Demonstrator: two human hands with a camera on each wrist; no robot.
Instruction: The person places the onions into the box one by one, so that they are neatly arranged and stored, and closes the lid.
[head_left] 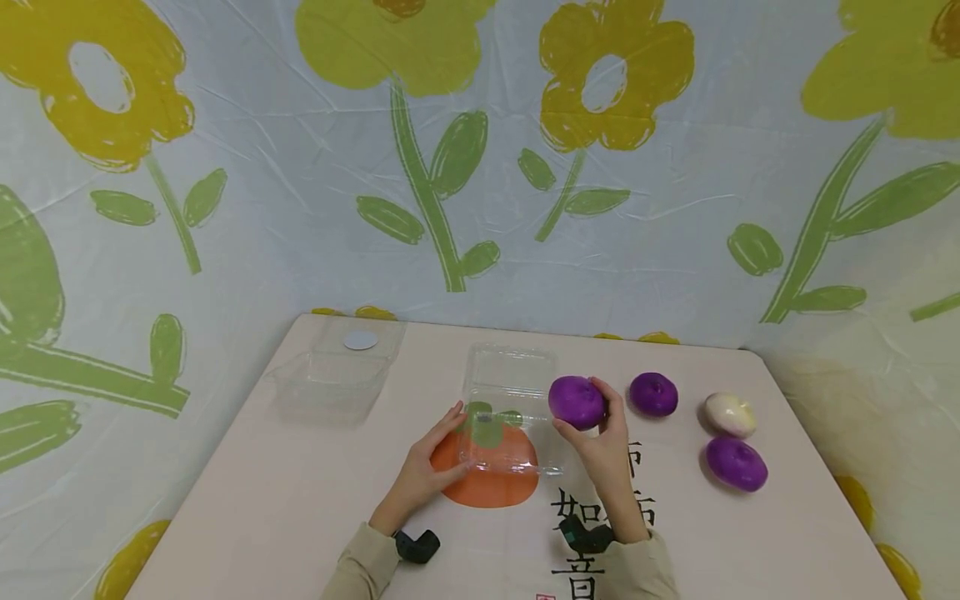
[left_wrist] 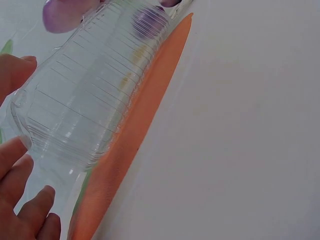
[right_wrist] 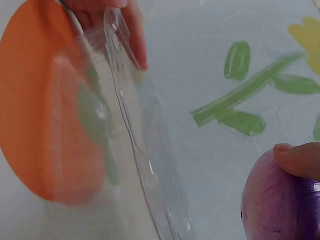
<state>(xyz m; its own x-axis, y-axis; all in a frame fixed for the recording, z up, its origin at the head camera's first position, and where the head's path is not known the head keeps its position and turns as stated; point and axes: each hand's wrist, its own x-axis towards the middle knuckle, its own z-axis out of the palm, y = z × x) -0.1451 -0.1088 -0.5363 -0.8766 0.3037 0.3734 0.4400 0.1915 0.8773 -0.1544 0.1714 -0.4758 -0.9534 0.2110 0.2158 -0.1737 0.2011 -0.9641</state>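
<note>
My right hand [head_left: 606,450] holds a purple onion [head_left: 576,402] between thumb and fingers, raised above the right side of a clear plastic clamshell box [head_left: 551,442]. That box stands with its lid laid back toward the far edge. At the box's left end, my left hand [head_left: 427,467] grips it, thumb at the near corner and fingers along the side. The left wrist view shows the ribbed wall of the box [left_wrist: 85,95] close by these fingers. In the right wrist view the held onion [right_wrist: 272,205] is partly cut off, with one fingertip on top.
A second clear clamshell box [head_left: 330,387] with a round white label stands open at the back left. To the right lie two more purple onions, one farther back [head_left: 654,394] and one nearer [head_left: 737,463], and a white onion [head_left: 730,415]. Flowered cloth [head_left: 510,267] rises behind the table.
</note>
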